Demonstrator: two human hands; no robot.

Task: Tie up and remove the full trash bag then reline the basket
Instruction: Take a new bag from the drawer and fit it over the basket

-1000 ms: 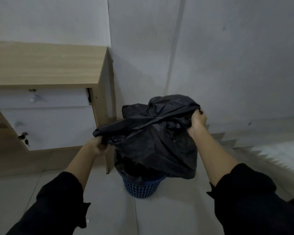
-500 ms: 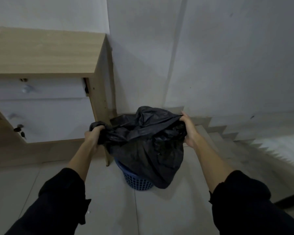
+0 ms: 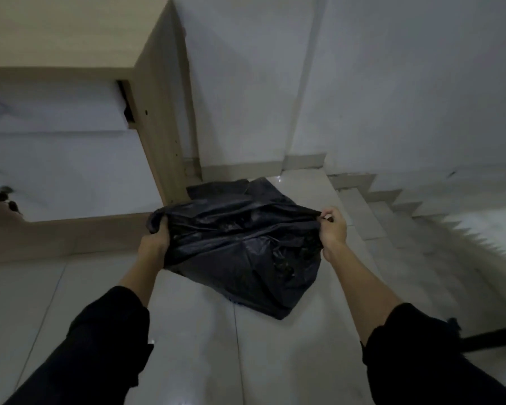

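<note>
Both hands grip the black trash bag [image 3: 240, 252] at its mouth: left hand [image 3: 154, 244] bunching one side, right hand [image 3: 332, 229] pinching the other. Its bulk seems to rest on the tiled floor [image 3: 187, 331], beside the wooden desk [image 3: 158, 135] near the wall.

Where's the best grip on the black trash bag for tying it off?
At the two ends of its stretched top edge, from above. The left hand and right hand each hold a bunched corner of the trash bag there; the mouth is pulled flat between them, the full belly sags below, so those loose corners can likely cross into a knot.
</note>
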